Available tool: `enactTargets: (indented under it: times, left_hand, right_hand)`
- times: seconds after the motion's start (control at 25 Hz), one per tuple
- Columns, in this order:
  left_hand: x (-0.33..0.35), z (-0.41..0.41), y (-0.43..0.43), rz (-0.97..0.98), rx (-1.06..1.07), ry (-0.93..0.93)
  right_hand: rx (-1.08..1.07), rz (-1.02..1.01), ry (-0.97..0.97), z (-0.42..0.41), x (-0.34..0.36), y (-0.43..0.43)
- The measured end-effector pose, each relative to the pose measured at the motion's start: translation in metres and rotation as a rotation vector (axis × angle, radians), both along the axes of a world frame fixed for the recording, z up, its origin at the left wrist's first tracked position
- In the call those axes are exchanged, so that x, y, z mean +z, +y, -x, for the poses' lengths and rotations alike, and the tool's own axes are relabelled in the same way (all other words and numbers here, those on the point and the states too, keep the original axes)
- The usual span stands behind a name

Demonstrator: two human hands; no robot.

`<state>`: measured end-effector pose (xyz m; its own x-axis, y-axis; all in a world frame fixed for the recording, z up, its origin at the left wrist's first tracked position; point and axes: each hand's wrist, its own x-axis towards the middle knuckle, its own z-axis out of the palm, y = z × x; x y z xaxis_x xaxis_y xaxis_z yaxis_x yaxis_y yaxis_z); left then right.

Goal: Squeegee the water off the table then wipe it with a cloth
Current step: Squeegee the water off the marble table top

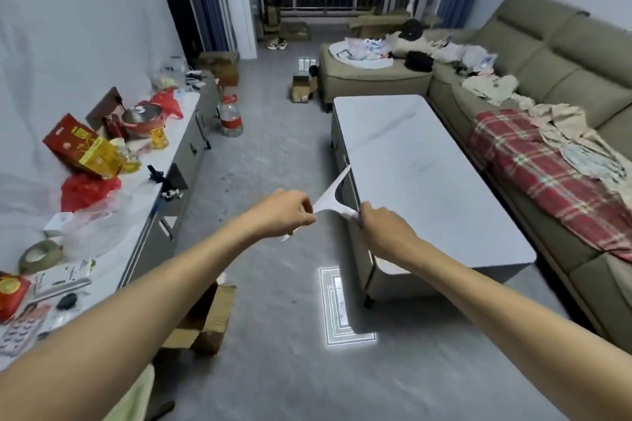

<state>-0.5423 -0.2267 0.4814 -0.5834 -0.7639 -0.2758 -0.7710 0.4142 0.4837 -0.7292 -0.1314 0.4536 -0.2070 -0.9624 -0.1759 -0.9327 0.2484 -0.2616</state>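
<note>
A white squeegee (330, 197) hangs in the air just left of the long white coffee table (427, 181), near its left edge. My left hand (285, 215) grips the squeegee's handle, whose tip pokes out below the fist. My right hand (383, 227) pinches the near end of the squeegee's blade. The blade's far end reaches up to the table's left edge. The tabletop looks pale and glossy; I cannot make out water on it. No cloth for wiping is plainly visible.
A beige sofa (547, 55) with clothes and a red plaid blanket (547, 178) runs along the right. A cluttered low cabinet (160, 161) lines the left wall. A cardboard box (205, 321) and a water jug (231, 116) stand on the grey floor.
</note>
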Motion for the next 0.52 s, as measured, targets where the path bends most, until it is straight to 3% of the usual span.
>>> enactTargets:
  times: [0.16, 0.36, 0.52]
  left_hand:
    - [0.012, 0.05, -0.064, 0.057, -0.111, -0.116]
    - [-0.007, 0.121, -0.178, 0.133, -0.248, -0.259]
    - [0.002, 0.184, -0.292, 0.122, -0.329, -0.241]
  right_hand:
    - [-0.027, -0.079, -0.024, 0.057, -0.003, -0.054]
    - [-0.034, -0.171, 0.109, 0.126, -0.011, -0.156]
    - [-0.078, -0.251, 0.075, 0.183, 0.0, -0.249]
